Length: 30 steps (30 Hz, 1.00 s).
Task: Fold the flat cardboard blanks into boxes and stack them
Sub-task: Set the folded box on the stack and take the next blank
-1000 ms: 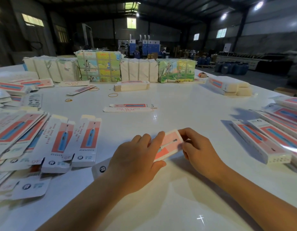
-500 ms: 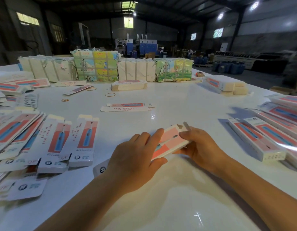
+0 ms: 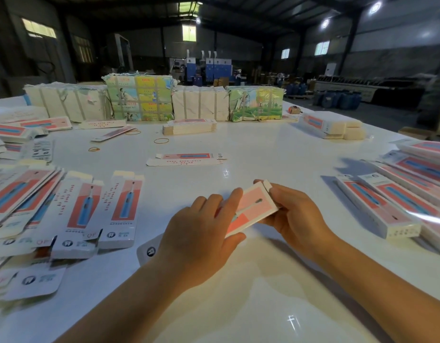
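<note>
Both hands are on one blank (image 3: 251, 206), raised a bit off the white table (image 3: 263, 149) right in front of the person. The left hand (image 3: 201, 233) lies over its near half with fingers mostly straight on top and the thumb tucked under the edge, so it's more pinning than gripping. The right hand (image 3: 295, 214) has curled fingers pinching the far end, right by the little end flap (image 3: 267, 185) sticking up.

Handling-wise this looks like thin printed card: super light, springy along the creases, easy to dent or crease wrong if you squeeze the panels. The glossy print probably slides on that shiny table too. I'd hold it by the long edges and pop it open by pushing opposite creases, then tuck the flap with a fingertip.

Counts: one blank in hand, one loose blank (image 3: 186, 159) lying mid-table, three rubber bands (image 3: 161, 140) further back. Left pile of flat blanks (image 3: 78, 209) is fanned and overlapping, can't count it. Folded boxes (image 3: 377, 206) on the right, at least four, more run off the frame. Four wrapped bundles (image 3: 139, 100) along the back.
</note>
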Motion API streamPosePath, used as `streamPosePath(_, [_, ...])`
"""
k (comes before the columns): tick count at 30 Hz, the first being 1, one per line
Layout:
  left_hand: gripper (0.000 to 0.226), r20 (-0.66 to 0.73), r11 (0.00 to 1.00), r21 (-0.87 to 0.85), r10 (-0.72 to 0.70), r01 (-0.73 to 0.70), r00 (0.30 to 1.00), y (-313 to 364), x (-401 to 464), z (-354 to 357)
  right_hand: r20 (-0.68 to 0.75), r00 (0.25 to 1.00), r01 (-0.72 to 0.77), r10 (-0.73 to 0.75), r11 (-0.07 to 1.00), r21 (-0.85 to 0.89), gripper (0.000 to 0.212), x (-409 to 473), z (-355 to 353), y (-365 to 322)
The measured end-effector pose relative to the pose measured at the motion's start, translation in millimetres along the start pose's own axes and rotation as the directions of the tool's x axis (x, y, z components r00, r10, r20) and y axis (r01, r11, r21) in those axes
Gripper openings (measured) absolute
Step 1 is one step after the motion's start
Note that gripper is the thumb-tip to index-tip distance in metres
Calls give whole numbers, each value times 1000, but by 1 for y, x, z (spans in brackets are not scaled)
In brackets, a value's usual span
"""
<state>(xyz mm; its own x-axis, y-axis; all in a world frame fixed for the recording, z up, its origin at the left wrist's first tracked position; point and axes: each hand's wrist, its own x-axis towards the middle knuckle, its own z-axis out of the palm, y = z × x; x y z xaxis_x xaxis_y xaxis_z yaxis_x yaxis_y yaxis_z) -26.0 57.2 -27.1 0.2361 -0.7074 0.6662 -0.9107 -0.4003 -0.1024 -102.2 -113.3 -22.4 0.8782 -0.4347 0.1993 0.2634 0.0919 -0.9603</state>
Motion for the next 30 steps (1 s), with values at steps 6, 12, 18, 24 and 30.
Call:
streamPosePath(6, [67, -1, 1000, -5, 28, -28, 1000, -2, -2, 2, -48, 996, 64, -70, 991, -120, 45, 0, 0, 4])
streamPosePath(12, [69, -30, 1000, -6, 18, -18, 999, 0, -1, 2, 61, 981, 195, -186, 890, -413, 18, -8, 3, 7])
streamPosePath(18, [63, -45, 999, 36, 9, -8, 999, 2, 0, -1, 228, 938, 347, -262, 711, -612, 28, -16, 7, 3])
streamPosePath(24, [67, -26, 996, 84, 43, -41, 999, 1, -2, -5, 316, 911, 412, -265, 549, -727, 32, -19, 4, -1])
streamPosePath(30, [65, -18, 991, 119, 69, -67, 997, -1, -2, -4, 296, 951, 291, -92, 593, -751, 78, -21, 8, 8])
